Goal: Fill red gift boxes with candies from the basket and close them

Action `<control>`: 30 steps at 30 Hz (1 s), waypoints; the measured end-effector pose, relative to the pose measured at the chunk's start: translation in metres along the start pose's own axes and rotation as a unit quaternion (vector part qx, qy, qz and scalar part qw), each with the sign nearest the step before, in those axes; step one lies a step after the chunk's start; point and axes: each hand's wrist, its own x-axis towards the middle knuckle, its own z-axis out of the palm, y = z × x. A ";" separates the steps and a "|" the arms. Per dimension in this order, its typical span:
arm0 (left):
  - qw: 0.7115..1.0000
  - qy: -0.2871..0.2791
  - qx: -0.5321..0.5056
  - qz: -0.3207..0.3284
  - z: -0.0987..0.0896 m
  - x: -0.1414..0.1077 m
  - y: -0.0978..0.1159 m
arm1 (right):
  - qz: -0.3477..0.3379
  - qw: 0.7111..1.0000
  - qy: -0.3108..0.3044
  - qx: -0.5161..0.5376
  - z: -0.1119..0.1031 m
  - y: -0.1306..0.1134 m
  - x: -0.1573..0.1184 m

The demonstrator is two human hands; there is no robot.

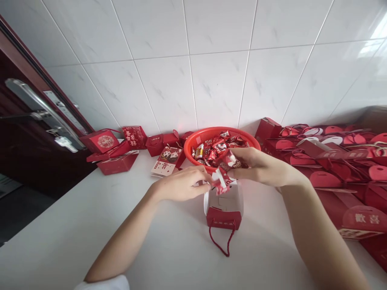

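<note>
An open red gift box (pixel 224 219) with a white inside stands on the table before me, its dark red cord handle (pixel 227 254) hanging toward me. My right hand (pixel 256 166) is closed around several red-wrapped candies (pixel 229 160), above the far end of the box. From the left, my left hand (pixel 189 183) reaches over the box's edge, thumb and forefinger pinching a red and white wrapped candy (pixel 222 186) that is smeared by motion. Just behind both hands, an orange-red plastic basket (pixel 189 143) holds many wrapped candies (pixel 208 151).
Red gift boxes (pixel 326 177) with cords are piled along the right side. More red boxes (pixel 116 163) stand at the back left, near a panda-printed card (pixel 166 161). A tiled wall (pixel 163 92) bounds the table (pixel 130 225); a dark door (pixel 27 133) is at left.
</note>
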 end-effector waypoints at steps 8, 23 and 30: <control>0.998 -0.056 0.006 -0.031 -0.004 -0.001 -0.006 | 0.031 0.996 -0.039 -0.068 0.007 0.006 0.002; 0.992 -0.110 0.054 -0.028 0.004 -0.008 0.012 | 0.036 0.981 -0.143 -0.127 0.008 0.000 0.001; 0.990 -0.123 0.049 -0.046 0.010 -0.008 0.009 | 0.042 0.981 -0.120 -0.149 0.012 -0.003 -0.003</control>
